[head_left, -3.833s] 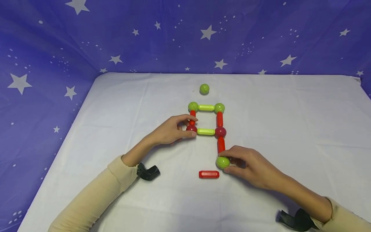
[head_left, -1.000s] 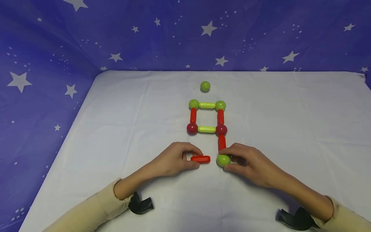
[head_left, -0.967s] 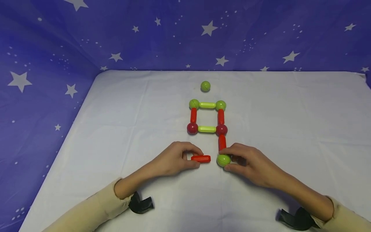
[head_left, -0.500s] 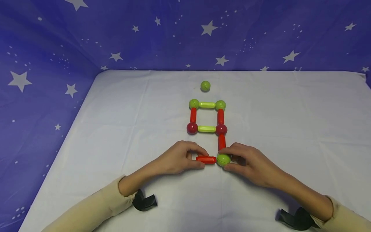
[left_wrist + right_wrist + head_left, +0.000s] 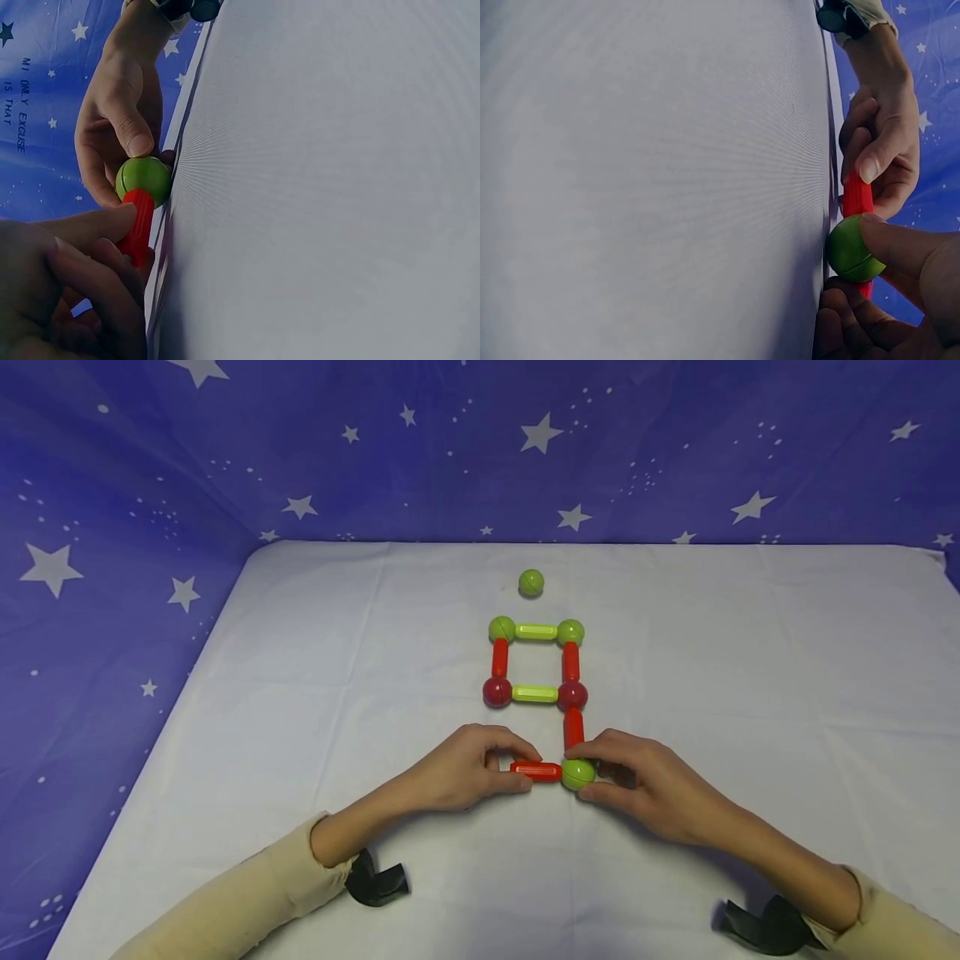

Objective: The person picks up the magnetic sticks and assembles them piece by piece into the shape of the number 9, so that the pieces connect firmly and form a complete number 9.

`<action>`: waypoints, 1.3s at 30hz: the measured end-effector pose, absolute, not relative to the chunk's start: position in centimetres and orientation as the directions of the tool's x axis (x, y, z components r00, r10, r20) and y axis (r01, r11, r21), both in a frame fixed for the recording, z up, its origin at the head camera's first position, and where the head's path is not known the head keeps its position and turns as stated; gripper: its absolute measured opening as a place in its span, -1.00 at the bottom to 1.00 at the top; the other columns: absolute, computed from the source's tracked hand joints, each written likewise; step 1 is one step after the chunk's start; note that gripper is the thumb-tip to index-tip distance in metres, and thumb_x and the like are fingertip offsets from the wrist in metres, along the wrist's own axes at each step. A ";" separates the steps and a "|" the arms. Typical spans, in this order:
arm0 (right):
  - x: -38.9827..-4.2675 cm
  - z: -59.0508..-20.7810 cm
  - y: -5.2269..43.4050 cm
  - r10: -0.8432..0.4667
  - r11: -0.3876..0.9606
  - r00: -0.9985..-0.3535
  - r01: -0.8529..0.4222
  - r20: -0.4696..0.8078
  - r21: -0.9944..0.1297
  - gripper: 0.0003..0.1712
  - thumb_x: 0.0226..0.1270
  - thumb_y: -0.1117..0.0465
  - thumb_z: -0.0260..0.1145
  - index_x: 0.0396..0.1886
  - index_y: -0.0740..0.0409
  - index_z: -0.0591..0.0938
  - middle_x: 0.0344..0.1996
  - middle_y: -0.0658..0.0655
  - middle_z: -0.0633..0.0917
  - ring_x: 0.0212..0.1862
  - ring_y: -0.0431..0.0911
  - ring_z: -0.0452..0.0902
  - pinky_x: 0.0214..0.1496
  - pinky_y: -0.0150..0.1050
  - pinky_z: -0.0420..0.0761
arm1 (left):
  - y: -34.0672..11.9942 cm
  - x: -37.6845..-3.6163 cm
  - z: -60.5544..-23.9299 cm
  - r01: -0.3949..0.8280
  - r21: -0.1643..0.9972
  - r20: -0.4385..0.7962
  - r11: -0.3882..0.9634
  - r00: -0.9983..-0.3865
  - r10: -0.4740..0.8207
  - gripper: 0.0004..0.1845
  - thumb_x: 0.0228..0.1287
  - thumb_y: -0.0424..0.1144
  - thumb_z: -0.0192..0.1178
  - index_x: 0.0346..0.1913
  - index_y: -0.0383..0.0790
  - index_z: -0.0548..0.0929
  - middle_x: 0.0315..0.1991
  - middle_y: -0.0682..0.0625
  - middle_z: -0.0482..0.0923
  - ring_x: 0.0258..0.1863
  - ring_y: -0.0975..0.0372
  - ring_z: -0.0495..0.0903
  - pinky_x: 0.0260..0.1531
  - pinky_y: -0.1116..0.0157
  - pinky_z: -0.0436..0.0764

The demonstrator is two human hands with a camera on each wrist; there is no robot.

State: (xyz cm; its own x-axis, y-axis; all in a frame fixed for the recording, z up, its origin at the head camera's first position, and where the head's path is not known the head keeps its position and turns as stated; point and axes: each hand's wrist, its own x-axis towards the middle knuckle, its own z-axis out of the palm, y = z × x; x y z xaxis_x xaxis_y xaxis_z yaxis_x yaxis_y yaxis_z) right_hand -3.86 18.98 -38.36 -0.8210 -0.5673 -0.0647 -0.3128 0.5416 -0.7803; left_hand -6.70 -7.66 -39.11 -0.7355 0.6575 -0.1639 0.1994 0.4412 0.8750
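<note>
Slid rightward, smooth red rod [image 5: 536,771] pinched by left fingers [image 5: 517,782] touches right-pinched green ball [image 5: 577,774].

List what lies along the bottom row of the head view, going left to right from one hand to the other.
left hand → red rod → green ball → right hand

"MY ONLY EXCUSE IS THAT" on the starry backdrop [image 5: 30,97]
</note>
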 end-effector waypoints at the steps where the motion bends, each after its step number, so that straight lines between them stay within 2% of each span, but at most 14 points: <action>1: -3.9 -38.4 19.0 -0.568 0.542 -0.821 -0.314 -0.064 -0.780 -0.58 0.21 0.17 0.49 0.09 -0.03 0.66 -0.20 -0.20 0.62 -0.19 -0.17 0.50 -0.12 -0.27 0.57 | -7.7 -6.7 -39.1 0.195 0.876 -0.167 0.442 -0.735 0.657 -0.70 0.21 -0.26 0.41 0.01 -0.09 0.72 -0.49 0.14 0.55 -0.66 0.27 0.42 -0.57 0.35 0.41; 10: -3.8 -38.4 19.0 -0.570 0.549 -0.820 -0.328 -0.057 -0.769 -0.58 0.22 0.17 0.48 0.09 -0.02 0.66 -0.20 -0.20 0.62 -0.20 -0.19 0.50 -0.12 -0.27 0.58 | -7.6 -6.8 -39.1 0.101 0.898 -0.227 0.429 -0.728 0.647 -0.71 0.26 -0.28 0.36 0.05 -0.13 0.70 -0.57 0.09 0.49 -0.76 0.27 0.35 -0.72 0.39 0.32; 22: -3.8 -38.5 19.0 -0.577 0.534 -0.816 -0.342 -0.038 -0.774 -0.59 0.24 0.17 0.47 0.09 0.00 0.66 -0.20 -0.20 0.61 -0.19 -0.19 0.50 -0.11 -0.27 0.58 | -7.7 -6.8 -39.2 0.076 0.901 -0.244 0.428 -0.727 0.642 -0.72 0.27 -0.28 0.34 0.05 -0.14 0.69 -0.68 0.09 0.40 -0.79 0.26 0.33 -0.74 0.39 0.29; 39: -3.8 -38.6 19.1 -0.576 0.531 -0.816 -0.337 -0.040 -0.777 -0.58 0.24 0.15 0.47 0.10 -0.01 0.65 -0.20 -0.20 0.62 -0.20 -0.18 0.49 -0.14 -0.28 0.57 | -7.7 -6.8 -39.3 0.049 0.909 -0.253 0.413 -0.722 0.644 -0.73 0.26 -0.29 0.35 0.02 -0.15 0.69 -0.71 0.10 0.39 -0.82 0.27 0.32 -0.77 0.39 0.29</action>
